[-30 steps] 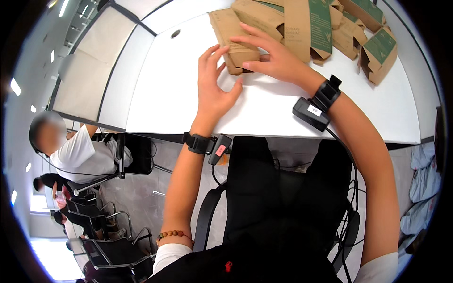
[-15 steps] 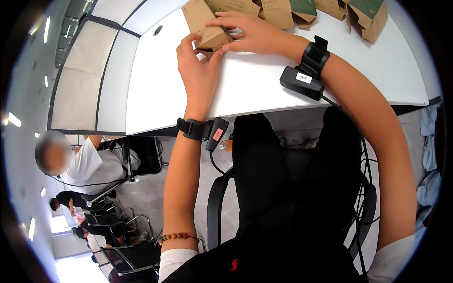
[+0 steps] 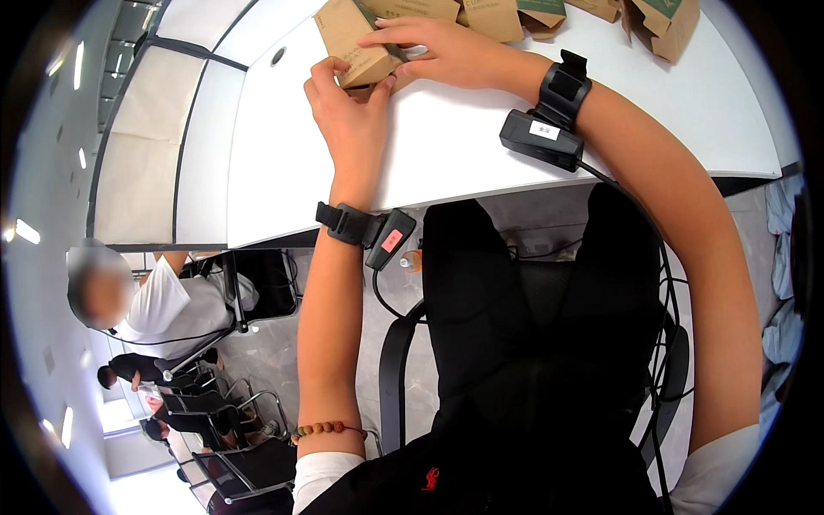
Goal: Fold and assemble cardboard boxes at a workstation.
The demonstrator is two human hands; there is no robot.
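Observation:
A brown cardboard box (image 3: 350, 41) lies tilted near the far left part of the white table (image 3: 481, 137). My left hand (image 3: 350, 116) grips its near end, with fingers on the left side and the thumb by the front flaps. From the right, my right hand (image 3: 451, 53) reaches over the box; its fingers lie on the top face and the thumb is near the front right corner. Flaps at the near end are partly hidden by my fingers. Both wrists carry black straps with small black modules.
Several more brown boxes, some with green panels, stand along the far edge, including an open-ended box (image 3: 661, 30) at the right. A partition (image 3: 142, 142) borders the table's left side. A person in a white shirt (image 3: 180, 300) sits beyond it. Cables hang by my chair.
Both hands and the box have shifted slightly left together. The view has tilted a little, so the far boxes sit higher in the picture. The grip looks much the same.

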